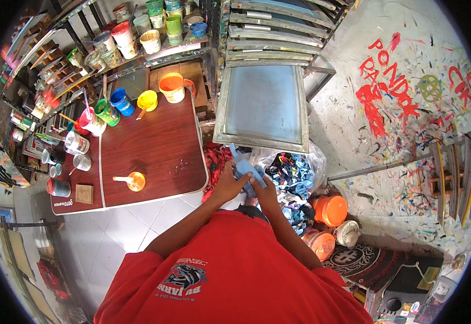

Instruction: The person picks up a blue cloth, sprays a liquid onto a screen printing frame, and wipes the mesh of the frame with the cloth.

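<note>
Both of my hands meet in front of my red shirt, over a pile of cloth scraps. My left hand [229,183] and my right hand [265,190] together grip a light blue flat tool with a short handle [246,168], wrapped partly in a bluish rag. The tool's handle points up and left. Just beyond it leans a metal-framed printing screen [263,105] with a grey-blue mesh. Under my hands a clear plastic bag [295,175] holds blue, black and white rag pieces.
A brown low table [154,146] at the left carries open paint pots: orange [171,86], yellow [147,100], blue [121,101], green [106,112], and a small orange dish [135,181]. Shelves of paint tubs stand behind. Orange-lidded buckets [330,209] sit at the right by a paint-spattered wall.
</note>
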Demonstrator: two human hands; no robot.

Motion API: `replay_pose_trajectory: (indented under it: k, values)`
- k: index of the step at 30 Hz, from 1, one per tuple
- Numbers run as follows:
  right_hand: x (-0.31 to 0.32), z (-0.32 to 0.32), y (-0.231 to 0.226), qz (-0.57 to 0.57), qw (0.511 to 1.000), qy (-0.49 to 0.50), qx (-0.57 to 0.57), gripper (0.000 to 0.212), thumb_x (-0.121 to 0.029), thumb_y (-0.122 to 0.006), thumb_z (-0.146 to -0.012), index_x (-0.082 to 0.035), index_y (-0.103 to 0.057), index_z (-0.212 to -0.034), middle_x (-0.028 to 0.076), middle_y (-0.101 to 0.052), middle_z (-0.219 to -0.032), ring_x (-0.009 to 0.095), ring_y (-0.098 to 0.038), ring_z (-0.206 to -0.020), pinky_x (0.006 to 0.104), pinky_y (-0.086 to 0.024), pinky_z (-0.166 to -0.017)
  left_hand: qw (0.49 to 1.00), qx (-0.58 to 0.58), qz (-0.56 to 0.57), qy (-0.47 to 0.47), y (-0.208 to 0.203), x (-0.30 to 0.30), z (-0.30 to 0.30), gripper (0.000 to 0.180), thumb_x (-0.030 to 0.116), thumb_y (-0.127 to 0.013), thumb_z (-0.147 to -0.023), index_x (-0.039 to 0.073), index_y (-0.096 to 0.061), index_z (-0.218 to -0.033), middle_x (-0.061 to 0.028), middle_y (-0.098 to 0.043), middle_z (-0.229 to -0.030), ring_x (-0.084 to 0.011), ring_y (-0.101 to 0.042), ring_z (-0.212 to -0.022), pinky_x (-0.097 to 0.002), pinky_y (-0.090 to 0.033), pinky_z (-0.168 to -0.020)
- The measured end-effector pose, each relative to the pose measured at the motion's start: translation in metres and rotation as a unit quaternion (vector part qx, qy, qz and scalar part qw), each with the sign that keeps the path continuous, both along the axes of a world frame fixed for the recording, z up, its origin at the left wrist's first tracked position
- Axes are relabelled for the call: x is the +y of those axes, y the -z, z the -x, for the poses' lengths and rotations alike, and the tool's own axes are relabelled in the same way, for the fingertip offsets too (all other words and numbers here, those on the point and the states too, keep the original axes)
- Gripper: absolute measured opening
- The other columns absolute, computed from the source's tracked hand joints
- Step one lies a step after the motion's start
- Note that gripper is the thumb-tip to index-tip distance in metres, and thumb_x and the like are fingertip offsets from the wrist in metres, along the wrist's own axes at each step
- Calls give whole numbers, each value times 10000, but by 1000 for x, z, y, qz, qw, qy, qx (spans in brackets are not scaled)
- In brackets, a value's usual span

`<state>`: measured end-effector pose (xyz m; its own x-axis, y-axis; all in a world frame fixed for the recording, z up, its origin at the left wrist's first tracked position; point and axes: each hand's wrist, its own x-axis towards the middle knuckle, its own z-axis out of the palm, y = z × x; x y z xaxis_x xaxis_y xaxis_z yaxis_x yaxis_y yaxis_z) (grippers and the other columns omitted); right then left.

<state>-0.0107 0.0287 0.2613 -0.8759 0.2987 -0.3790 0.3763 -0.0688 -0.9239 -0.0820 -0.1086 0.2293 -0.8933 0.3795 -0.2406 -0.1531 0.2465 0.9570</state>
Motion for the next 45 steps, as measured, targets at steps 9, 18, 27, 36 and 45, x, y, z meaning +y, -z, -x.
replay_pose_trajectory:
  k: [9,18,27,36,45]
  values:
    - [96,30,80,201,979,-3,-23,473,-291,-628,-903,28,-505,-1229,115,-613,-1069,182,-591,-947,331,-485,-800,995,15,94,24,55,78,33,455,384,-574,-915,-59,-598,-1014,-204,-623,-976,-273,-605,-874,-394,-481,-763]
    - [406,87,214,281,933,223,14,360,-316,-590,-928,-22,-588,-1136,68,-667,-976,189,-649,-791,321,-506,-700,901,63,351,-246,147,22,217,682,461,-667,-811,-42,-479,-1232,-295,-557,-1165,-415,-532,-1125,-454,-422,-961]
    - [395,154,259,378,889,258,19,245,-230,-541,-952,-56,-620,-1105,57,-678,-1073,187,-653,-956,331,-492,-902,876,17,434,-208,192,39,251,801,685,-443,-849,-83,-645,-950,-315,-639,-940,-455,-616,-960,-491,-481,-846]
    - [381,76,199,309,912,269,24,342,-271,-532,-954,-22,-554,-1188,72,-638,-1086,190,-616,-988,340,-464,-921,870,-8,435,-231,148,53,153,725,677,-491,-836,-33,-637,-828,-306,-631,-820,-473,-624,-852,-507,-487,-748]
    - [341,-79,69,148,950,271,-39,390,-319,-605,-917,-40,-553,-1185,54,-657,-996,180,-636,-867,318,-505,-785,909,-49,382,-161,52,12,-11,579,512,-564,-869,-65,-616,-881,-312,-636,-862,-464,-630,-864,-509,-486,-750]
